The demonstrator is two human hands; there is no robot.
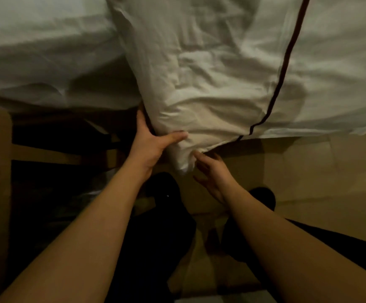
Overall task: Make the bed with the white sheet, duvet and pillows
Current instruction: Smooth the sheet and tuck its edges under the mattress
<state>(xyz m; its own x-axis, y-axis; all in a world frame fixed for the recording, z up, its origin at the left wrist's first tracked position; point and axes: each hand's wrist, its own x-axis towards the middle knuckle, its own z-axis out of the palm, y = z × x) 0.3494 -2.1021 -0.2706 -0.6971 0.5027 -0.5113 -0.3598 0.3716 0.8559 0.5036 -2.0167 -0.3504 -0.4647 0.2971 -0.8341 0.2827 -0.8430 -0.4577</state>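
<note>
A white duvet (199,68) with a dark piping line (283,66) hangs over the near edge of the bed, its corner bunched into a point below the mattress. My left hand (151,141) grips that bunched corner from the left, thumb across the front. My right hand (212,171) sits just right of the corner's tip with relaxed fingers, fingertips touching the fabric. The white sheet (35,57) covers the mattress on the left. No pillows are in view.
A wooden bed frame or low shelf (46,154) with dark gaps lies under the mattress at left. Tan floor (308,171) spreads to the right. My dark-clothed legs and feet (262,197) stand close to the bed edge.
</note>
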